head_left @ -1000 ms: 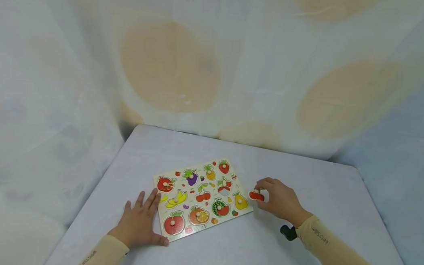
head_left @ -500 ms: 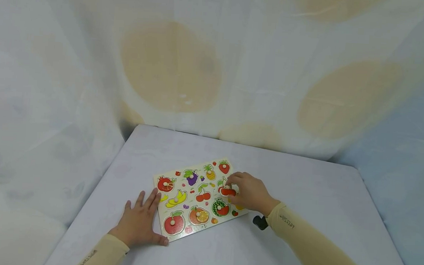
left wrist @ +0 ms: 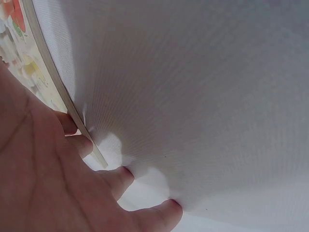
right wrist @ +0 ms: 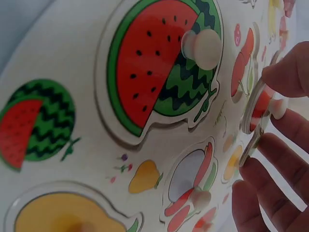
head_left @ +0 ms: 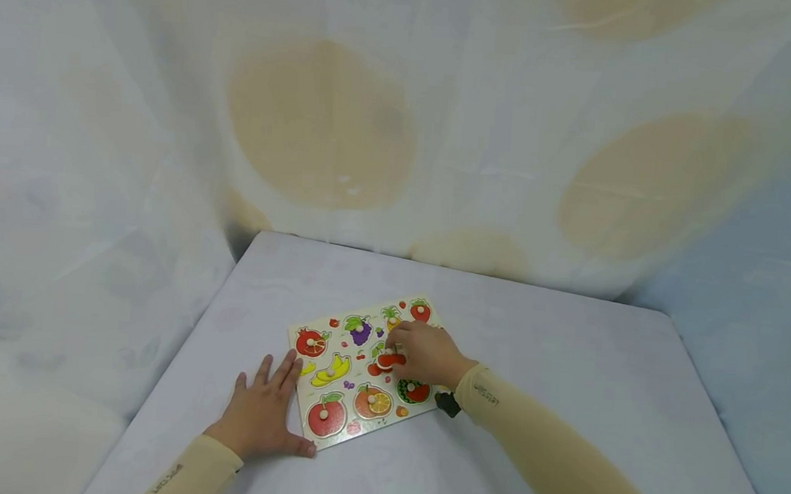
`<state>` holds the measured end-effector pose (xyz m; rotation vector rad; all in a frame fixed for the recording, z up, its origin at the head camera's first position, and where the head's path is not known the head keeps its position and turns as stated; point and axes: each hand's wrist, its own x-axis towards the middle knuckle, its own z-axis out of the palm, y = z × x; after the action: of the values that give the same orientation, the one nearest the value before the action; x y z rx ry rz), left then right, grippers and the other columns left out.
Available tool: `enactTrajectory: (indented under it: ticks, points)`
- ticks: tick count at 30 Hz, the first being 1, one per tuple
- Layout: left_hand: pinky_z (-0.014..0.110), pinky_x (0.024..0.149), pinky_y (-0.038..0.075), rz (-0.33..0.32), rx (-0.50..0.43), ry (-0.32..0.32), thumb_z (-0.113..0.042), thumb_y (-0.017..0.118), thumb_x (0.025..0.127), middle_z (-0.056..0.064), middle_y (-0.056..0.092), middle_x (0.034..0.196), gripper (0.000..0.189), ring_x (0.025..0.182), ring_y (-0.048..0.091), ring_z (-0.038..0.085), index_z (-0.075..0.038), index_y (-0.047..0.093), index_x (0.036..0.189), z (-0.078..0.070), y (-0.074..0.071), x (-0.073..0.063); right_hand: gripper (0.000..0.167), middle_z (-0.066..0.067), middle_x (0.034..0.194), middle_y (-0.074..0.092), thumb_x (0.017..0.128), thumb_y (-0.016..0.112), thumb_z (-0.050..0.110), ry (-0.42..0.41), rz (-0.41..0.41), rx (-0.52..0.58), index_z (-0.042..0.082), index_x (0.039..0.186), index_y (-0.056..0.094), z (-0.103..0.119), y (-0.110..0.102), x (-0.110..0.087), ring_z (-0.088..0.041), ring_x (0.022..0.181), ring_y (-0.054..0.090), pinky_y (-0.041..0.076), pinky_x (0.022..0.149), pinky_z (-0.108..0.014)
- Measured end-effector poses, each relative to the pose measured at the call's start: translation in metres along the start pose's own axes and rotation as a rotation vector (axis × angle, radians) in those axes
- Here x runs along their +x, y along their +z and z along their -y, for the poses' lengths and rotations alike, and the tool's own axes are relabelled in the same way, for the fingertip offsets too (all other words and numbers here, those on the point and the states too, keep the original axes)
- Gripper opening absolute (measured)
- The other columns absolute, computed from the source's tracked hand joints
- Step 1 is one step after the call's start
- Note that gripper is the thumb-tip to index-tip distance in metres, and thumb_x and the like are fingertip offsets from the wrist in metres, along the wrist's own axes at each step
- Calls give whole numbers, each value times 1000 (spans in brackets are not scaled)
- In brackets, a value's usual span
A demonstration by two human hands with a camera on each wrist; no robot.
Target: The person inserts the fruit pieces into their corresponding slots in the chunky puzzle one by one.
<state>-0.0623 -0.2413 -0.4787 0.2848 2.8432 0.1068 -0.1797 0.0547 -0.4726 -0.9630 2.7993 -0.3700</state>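
Note:
My right hand (head_left: 426, 355) pinches a red puzzle piece (head_left: 391, 361) with a pale rim, close over the cherries on the fruit puzzle board (head_left: 339, 444). In the right wrist view this piece (right wrist: 261, 107) is tilted edge-on, its round wooden knob (right wrist: 278, 109) by my fingers. My left hand (head_left: 259, 412) lies spread at the board's left edge. Two fingers touch that edge (left wrist: 63, 92) in the left wrist view, while others rest on the cloth. A watermelon piece (right wrist: 154, 63) sits in the board near my right hand.
Several knobbed fruit pieces lie in the board, among them an apple (head_left: 326, 418), bananas (head_left: 331, 371) and grapes (head_left: 358, 332). A pale cloth covers the table (head_left: 553, 340). Hanging fabric (head_left: 477, 131) stands behind it. A black device (head_left: 448, 405) hangs under my right wrist.
My right hand has carried the red piece leftward, from beside the board's right edge, across the board to above the cherries. The left hand and the board stay almost still.

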Motion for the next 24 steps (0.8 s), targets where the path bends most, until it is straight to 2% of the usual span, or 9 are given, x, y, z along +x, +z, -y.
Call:
enactTrajectory:
  ticks: [5,7,15,24]
  points:
    - [80,101,19,1,-1,3,-92,67,48,14,20,164,144,144,16,52,-5,28,157,-1,0,0,33,2,131,61,82,80,36,-6,44,-5,25,112,71,6,4,6,-18,119,58,54,89,-33]
    - [80,101,19,1,1,5,-92,67,49,14,20,164,144,144,16,52,-5,28,157,-2,0,0,35,2,132,61,82,80,36,-10,50,-6,24,114,71,8,4,6,-17,119,57,54,89,-32]
    - [79,101,19,5,27,4,-92,67,49,14,19,164,144,144,17,52,-6,28,157,-4,1,0,33,6,123,61,82,80,34,-49,66,-18,24,111,70,10,6,7,-10,104,57,53,79,-27]
    - [79,101,20,1,30,5,-92,67,49,13,20,164,144,144,17,52,-6,28,157,-5,1,-1,35,4,131,60,83,80,32,-48,83,-27,25,116,70,12,7,7,-15,118,57,54,88,-31]
